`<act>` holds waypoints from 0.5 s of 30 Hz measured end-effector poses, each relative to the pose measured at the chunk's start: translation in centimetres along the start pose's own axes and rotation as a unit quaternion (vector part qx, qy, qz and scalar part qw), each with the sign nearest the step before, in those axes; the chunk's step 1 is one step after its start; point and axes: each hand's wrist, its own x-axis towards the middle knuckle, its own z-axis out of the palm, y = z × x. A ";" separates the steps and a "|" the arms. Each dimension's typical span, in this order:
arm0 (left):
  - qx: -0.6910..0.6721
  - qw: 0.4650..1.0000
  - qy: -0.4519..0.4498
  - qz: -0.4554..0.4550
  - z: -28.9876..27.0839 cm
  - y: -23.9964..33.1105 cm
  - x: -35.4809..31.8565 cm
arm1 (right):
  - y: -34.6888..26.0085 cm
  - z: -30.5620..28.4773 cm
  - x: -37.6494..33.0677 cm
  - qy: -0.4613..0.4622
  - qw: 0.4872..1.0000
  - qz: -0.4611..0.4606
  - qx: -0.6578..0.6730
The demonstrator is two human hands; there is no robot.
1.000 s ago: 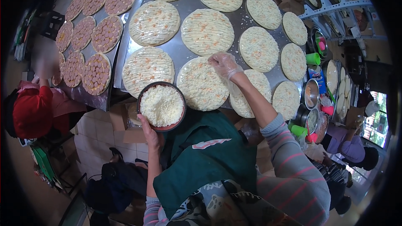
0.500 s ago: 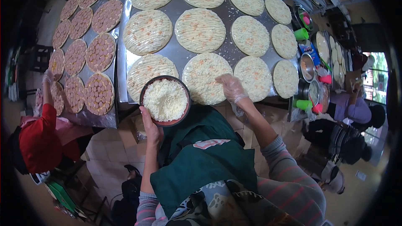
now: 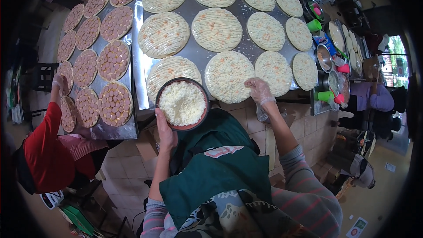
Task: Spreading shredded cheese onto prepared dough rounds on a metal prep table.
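My bare left hand (image 3: 166, 133) grips the near left rim of a dark round bowl (image 3: 204, 115) and holds it up at the table's near edge. Grated white cheese (image 3: 180, 103) fills the bowl, with a hollow in its middle. My right hand (image 3: 261, 91), in a clear plastic glove, is at the near right edge of a cheese-covered pizza (image 3: 227, 75). Its fingers are drawn together; whatever lies in them is hidden. Behind the bowl, a pizza (image 3: 172, 71) with lines of pale sauce is partly covered from view.
Several more pizzas stand in rows on the metal table (image 3: 200, 59). Sausage-topped pizzas (image 3: 115, 103) cover the table to the left, where a person in red sleeves (image 3: 46, 145) works. Metal bowls (image 3: 324, 58) and green cups (image 3: 325, 96) stand at the right end.
The view has shifted, and the table appears turned a little. My right hand has moved from over the middle pizza toward its right edge. The bowl stays in my left hand.
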 end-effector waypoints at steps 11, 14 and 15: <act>0.084 0.993 -0.054 0.061 2.7 -1.2 1.2 | -18.0 -0.8 -3.5 -0.038 0.953 -0.292 -0.074; -0.035 0.995 -0.075 0.051 2.9 -1.8 1.7 | -20.9 0.4 -3.4 -0.158 0.962 -0.137 -0.174; -0.163 0.983 -0.086 0.017 2.7 -2.1 2.0 | -21.0 0.5 -3.2 -0.158 0.961 -0.142 -0.175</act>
